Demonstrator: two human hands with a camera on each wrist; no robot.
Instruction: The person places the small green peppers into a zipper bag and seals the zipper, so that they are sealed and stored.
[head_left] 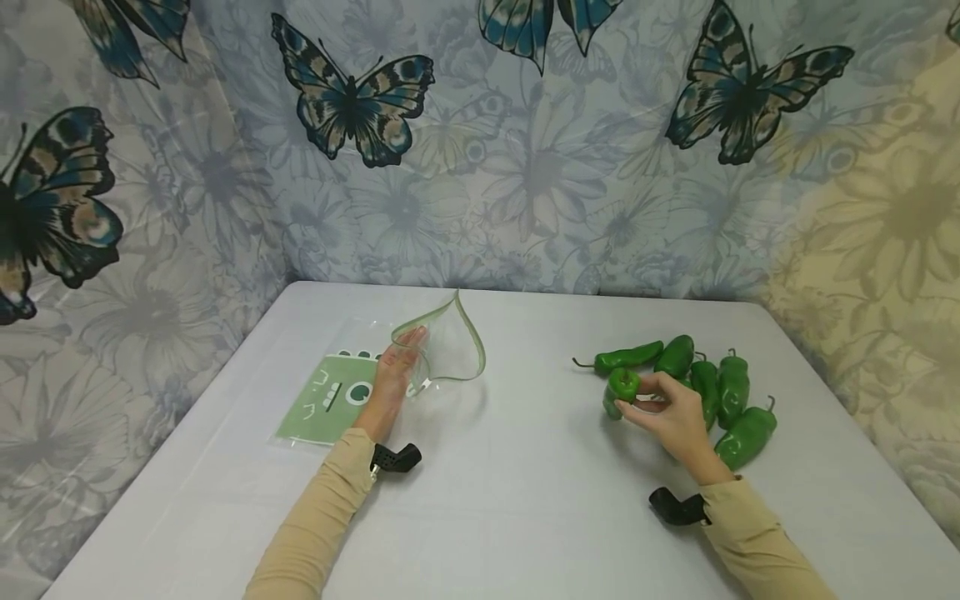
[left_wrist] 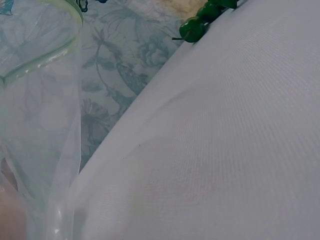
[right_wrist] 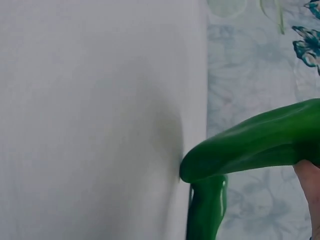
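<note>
My left hand [head_left: 386, 383] holds a clear plastic bag [left_wrist: 45, 115] upright; its green-edged mouth [head_left: 481, 358] gapes wide. Most of that hand is out of the left wrist view, where the bag fills the left side. On the right, my right hand [head_left: 678, 425] pinches a green pepper [head_left: 622, 387] between thumb and fingers, stem end up. The right wrist view shows this pepper [right_wrist: 250, 145] long and glossy, its tip pointing down to the table. Several more green peppers [head_left: 733, 389] lie around and behind the right hand.
A flat bag printed with a green monster face [head_left: 318, 408] lies left of my left hand. The white table [head_left: 487, 517] meets a butterfly-patterned cloth [head_left: 525, 183] at its back. A black wrist camera [head_left: 397, 457] sits on each forearm.
</note>
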